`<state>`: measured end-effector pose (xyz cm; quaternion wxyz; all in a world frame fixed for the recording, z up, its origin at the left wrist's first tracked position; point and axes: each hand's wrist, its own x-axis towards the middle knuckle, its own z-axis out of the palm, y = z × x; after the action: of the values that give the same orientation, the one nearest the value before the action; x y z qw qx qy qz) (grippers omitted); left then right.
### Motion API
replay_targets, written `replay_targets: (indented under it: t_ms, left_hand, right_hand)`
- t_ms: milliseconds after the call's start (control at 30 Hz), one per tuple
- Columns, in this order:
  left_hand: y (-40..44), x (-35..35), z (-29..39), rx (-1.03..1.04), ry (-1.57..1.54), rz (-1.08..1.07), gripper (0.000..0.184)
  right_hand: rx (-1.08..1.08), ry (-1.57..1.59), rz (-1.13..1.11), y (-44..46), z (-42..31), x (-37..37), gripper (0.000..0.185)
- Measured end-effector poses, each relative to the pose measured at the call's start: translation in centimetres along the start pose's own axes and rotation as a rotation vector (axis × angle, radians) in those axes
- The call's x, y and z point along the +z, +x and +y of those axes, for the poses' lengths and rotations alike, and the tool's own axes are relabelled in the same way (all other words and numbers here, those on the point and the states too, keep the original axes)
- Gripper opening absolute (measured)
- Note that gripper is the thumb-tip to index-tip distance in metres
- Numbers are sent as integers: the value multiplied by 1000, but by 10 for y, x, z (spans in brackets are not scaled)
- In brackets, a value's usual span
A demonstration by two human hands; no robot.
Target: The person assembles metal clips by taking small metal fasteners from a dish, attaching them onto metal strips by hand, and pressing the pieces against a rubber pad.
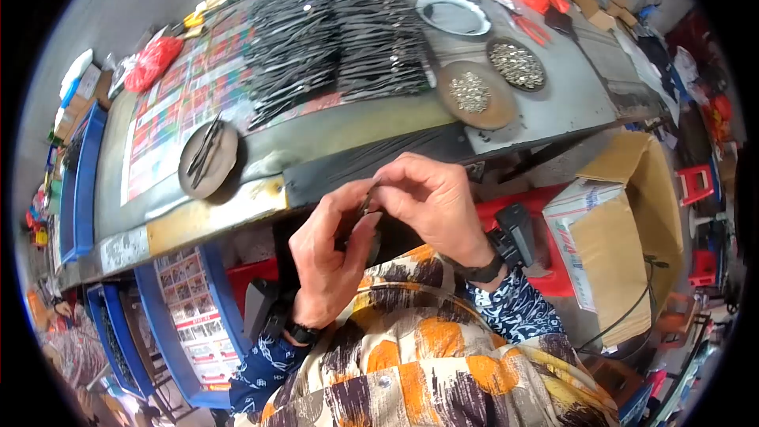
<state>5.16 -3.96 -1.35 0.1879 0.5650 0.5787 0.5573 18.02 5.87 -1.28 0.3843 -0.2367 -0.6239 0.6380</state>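
Above my lap, at the table's front edge, my left hand (330,249) and my right hand (433,204) meet fingertip to fingertip. Both pinch a small thin dark piece (366,204), mostly covered by the fingers, so its exact kind does not show. Beyond them, long rows of thin black strips (296,55) with some shiny bits lie side by side. To the right, a round brownish dish (494,115) carries a heap of small silvery metal parts (470,92). A darker bowl (540,83) behind it holds more metal parts (515,63).
A round dish (227,170) with a few dark tools or strips stands at left on the table. Further back are a white-rimmed oval tray (480,17) and red-handled pliers (531,30). An open cardboard box (621,245) stands at right; blue crates (146,292) flank the left.
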Motion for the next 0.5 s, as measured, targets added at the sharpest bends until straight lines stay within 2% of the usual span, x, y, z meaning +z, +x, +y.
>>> replay_targets:
  t_ms: [100,200,233,267,400,500]
  left_hand:
    - [4,3,-1,30,91,35,30]
    - [9,5,-1,88,136,11,28]
    - [11,5,2,35,104,-3,27]
    - [12,5,1,20,64,-17,28]
    - [16,3,-3,-51,-68,-51,30]
    - [19,4,-3,-91,-92,-61,29]
  right_hand:
    - [22,-96,-31,-2,-9,-11,7]
    - [-232,-411,-88,3,-19,-34,9]
    - [-224,-482,-29,4,-24,-44,10]
    - [-342,-574,56,8,-23,-58,9]
    - [-327,-781,422,20,-28,-112,9]
    - [-305,-973,538,32,-16,-147,11]
